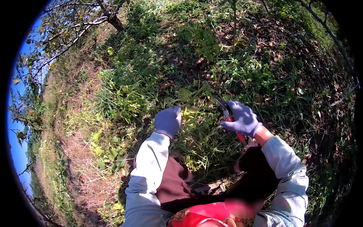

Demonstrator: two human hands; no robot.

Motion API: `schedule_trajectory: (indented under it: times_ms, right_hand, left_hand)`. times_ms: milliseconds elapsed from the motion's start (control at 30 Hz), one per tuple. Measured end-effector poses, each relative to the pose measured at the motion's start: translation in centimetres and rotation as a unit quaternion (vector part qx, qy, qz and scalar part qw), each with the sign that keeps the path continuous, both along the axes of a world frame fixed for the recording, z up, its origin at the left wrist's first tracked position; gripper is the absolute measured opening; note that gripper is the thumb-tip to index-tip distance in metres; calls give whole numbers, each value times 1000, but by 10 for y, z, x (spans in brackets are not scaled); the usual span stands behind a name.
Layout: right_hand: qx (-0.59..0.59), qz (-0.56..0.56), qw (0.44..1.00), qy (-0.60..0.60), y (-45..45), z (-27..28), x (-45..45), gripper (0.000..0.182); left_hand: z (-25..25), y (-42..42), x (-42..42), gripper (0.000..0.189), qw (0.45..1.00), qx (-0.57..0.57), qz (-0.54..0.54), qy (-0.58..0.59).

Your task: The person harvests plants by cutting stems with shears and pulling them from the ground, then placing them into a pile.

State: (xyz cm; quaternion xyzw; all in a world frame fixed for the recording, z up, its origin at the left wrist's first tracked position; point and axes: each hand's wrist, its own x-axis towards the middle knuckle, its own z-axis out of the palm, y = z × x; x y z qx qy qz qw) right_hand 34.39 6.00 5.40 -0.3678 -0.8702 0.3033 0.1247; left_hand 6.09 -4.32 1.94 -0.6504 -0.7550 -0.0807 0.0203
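Observation:
Both of my hands wear purple-grey knit gloves. My right hand (241,118) is closed on a pair of pruning shears (229,117) with red handles; the metal blades point up and left, toward some thin green stems. My left hand (168,121) is curled, its thumb side by a yellow-green leafy plant (187,111); whether it pinches a stem cannot be made out. A broad green leaf (185,94) lies just above and between the hands. Grass and weeds cover the ground below them.
A tree trunk (114,22) with bare, leafy branches leans in at the upper left. A thin curved branch (334,34) runs down the right side. Fallen brown leaves (272,37) lie at the upper right, dry grass (85,159) at the left. My knees are bent below my hands.

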Motion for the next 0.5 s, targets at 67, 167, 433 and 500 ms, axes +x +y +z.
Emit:
schedule_trajectory:
  times_ms: [67, 167, 433, 500]
  right_hand:
    - [-15, -9, 1000, 2, 2, -1, 2, 70]
    - [-78, -8, 997, 23, 5, -4, -7, 68]
    - [-55, 45, 994, 80, 2, -17, -6, 66]
    - [-59, 49, 995, 61, -3, -9, -9, 67]
  left_hand:
    - [14, 4, 10, 29, 996, -37, -16, -80]
    - [5, -2, 2, 30, 988, 0, -32, -151]
    - [15, 4, 16, 37, 976, -103, -70, -179]
    - [10, 3, 14, 36, 972, -103, -82, -196]
